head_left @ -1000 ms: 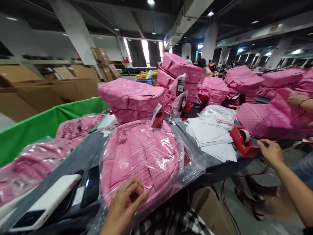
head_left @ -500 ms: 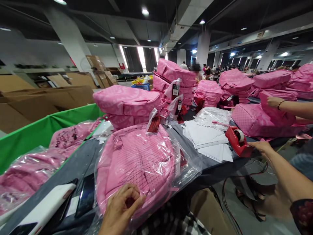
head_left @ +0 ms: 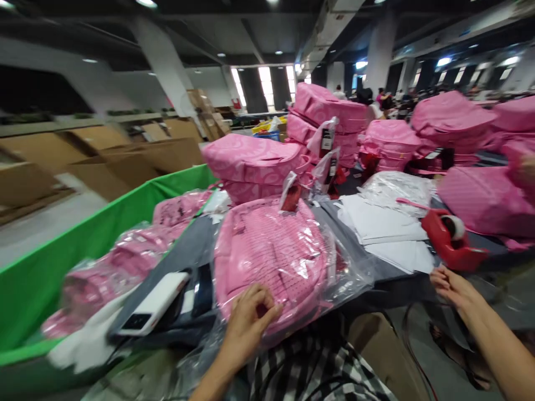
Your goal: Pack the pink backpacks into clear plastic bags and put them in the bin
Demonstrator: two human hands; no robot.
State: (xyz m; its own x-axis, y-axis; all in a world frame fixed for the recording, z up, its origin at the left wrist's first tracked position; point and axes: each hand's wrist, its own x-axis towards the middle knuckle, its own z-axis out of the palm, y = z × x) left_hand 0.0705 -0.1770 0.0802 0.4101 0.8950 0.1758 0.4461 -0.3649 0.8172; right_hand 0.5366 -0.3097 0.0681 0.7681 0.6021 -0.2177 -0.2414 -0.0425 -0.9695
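Observation:
A pink backpack [head_left: 271, 250] lies flat in a clear plastic bag [head_left: 349, 273] in front of me. My left hand [head_left: 253, 312] rests on its near edge, with curled fingers and thumb gripping the plastic. To the right, my right hand [head_left: 453, 284] is pinched closed just off the near end of a red tape dispenser [head_left: 453, 239]. Anything between those fingertips is too small to make out. A roll of tape [head_left: 453, 227] sits in the dispenser. White paper sheets [head_left: 388, 228] lie between the bagged backpack and the dispenser.
Stacked pink backpacks [head_left: 254, 161] with tags stand behind, and more [head_left: 451, 128] at right. A green-walled bin [head_left: 104, 214] at left holds bagged backpacks. A white phone-like device [head_left: 156, 303] lies beside it. Clear plastic bags [head_left: 397, 189] are piled behind the papers. Another person's blurred hand [head_left: 527, 170] is far right.
The view has turned left. My right hand has come off the tape dispenser's near end, its fingers now pinched. My left hand has stayed on the bagged backpack.

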